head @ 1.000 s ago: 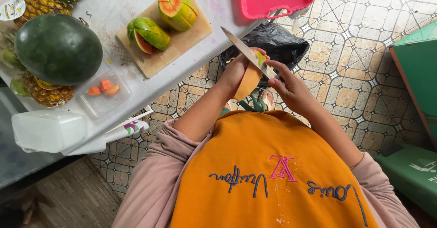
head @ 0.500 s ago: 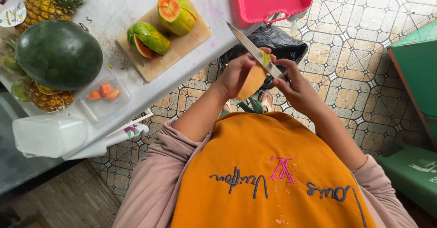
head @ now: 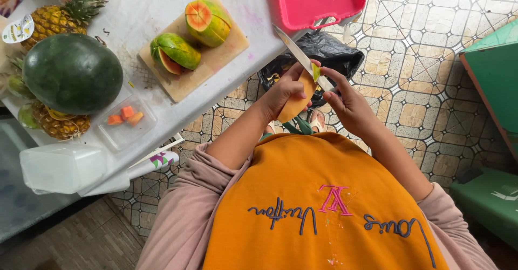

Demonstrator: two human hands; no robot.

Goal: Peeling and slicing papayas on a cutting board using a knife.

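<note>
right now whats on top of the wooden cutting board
Two green papaya pieces with orange flesh lie on the cutting board, cut faces showing. Whatever lies beneath them is hidden.

Dark green watermelon (head: 73,73), pink tray (head: 318,0)

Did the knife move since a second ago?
Yes. The knife tip has swung up toward the pink tray, while the right hand grips it.
</note>
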